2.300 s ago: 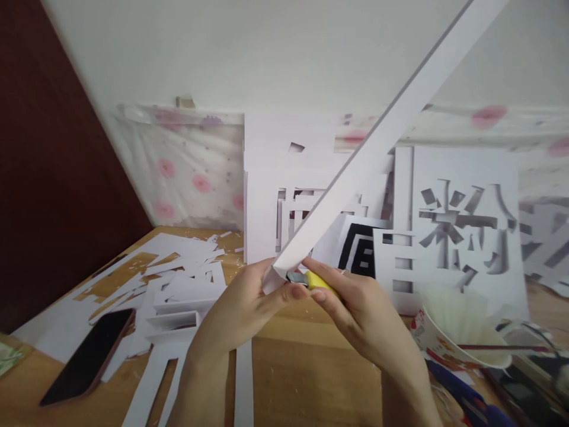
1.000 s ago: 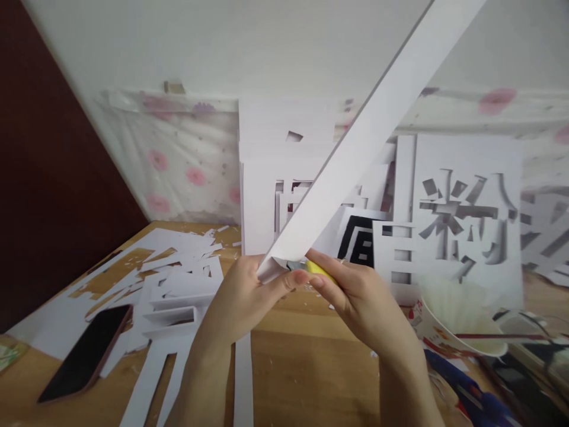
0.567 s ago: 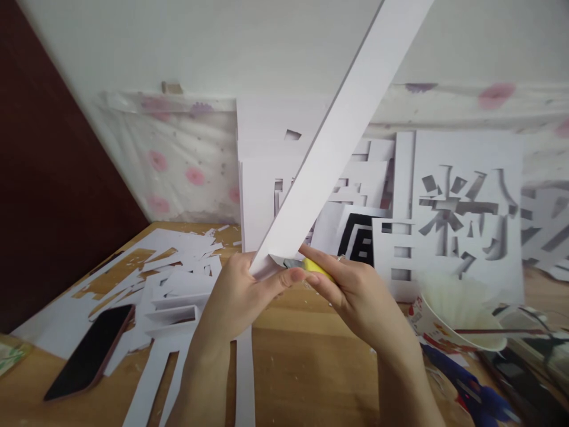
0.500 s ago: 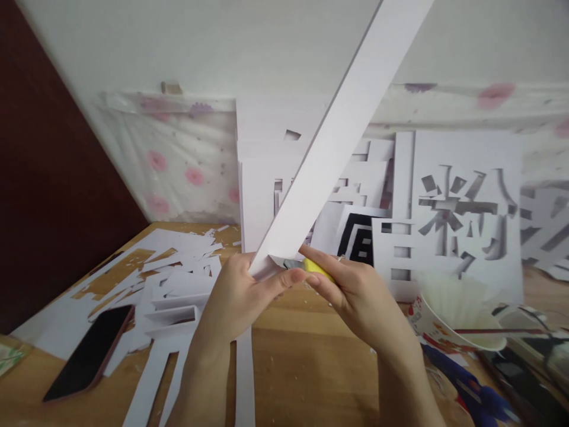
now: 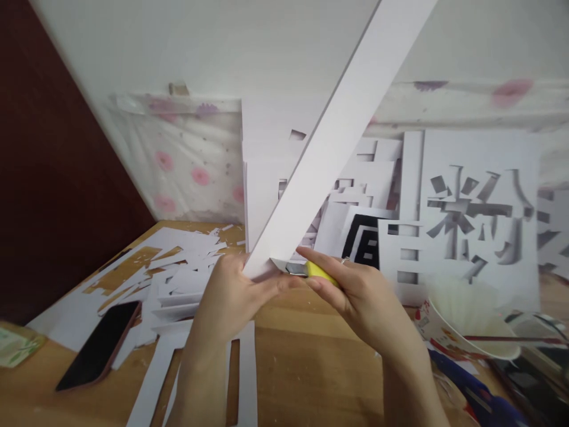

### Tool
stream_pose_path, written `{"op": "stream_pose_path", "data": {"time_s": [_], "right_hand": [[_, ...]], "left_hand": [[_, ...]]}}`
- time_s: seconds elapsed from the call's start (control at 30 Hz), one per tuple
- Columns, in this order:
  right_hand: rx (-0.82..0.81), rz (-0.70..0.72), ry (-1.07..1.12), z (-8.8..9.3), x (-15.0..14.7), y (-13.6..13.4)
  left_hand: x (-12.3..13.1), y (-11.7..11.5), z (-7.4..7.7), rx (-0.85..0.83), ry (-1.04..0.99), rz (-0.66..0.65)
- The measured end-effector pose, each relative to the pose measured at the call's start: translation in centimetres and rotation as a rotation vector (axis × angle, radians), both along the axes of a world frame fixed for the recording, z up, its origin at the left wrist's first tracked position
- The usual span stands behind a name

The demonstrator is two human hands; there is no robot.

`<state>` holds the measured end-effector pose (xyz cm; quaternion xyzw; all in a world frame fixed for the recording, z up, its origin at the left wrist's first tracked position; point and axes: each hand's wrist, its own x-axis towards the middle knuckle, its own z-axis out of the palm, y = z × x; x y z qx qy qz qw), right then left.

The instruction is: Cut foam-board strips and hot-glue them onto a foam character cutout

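Note:
A long white strip (image 5: 329, 142) slants up to the right above the table. Its lower end is gripped by my left hand (image 5: 235, 296), thumb pointing right. My right hand (image 5: 362, 296) is closed around the yellow handle of a cutter knife (image 5: 322, 274). The knife's blade points left and touches the strip near its lower end, just above my left thumb. The thumbs of both hands are close together.
On the wooden table (image 5: 311, 356) lie white offcuts (image 5: 186, 255) and a phone (image 5: 100, 344) at left. A paper bowl (image 5: 462, 332) and a blue tool (image 5: 475, 391) sit at right. Cut-out white boards (image 5: 480, 154) lean behind.
The camera view has shifted slightly, so the background sits further right. A little more of the blade shows between my hands, and the knife handle is slightly further right. Both grips persist.

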<state>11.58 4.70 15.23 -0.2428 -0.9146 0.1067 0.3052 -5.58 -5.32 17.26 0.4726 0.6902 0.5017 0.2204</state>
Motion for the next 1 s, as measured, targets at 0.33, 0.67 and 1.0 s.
{"op": "stream_pose_path", "data": {"time_s": [0.33, 0.67, 1.0], "right_hand": [[-0.075, -0.008, -0.04, 0.1, -0.2, 0.4], [-0.21, -0.202, -0.012, -0.5, 1.1, 3.1], [-0.701, -0.086, 0.925, -1.0, -0.8, 1.7]], "left_hand": [[-0.4, 0.0, 0.2, -0.062, -0.027, 0.082], [-1.9, -1.9, 1.0, 0.028, -0.213, 0.081], [0.4, 1.3, -0.7, -0.127, -0.451, -0.484]]}}
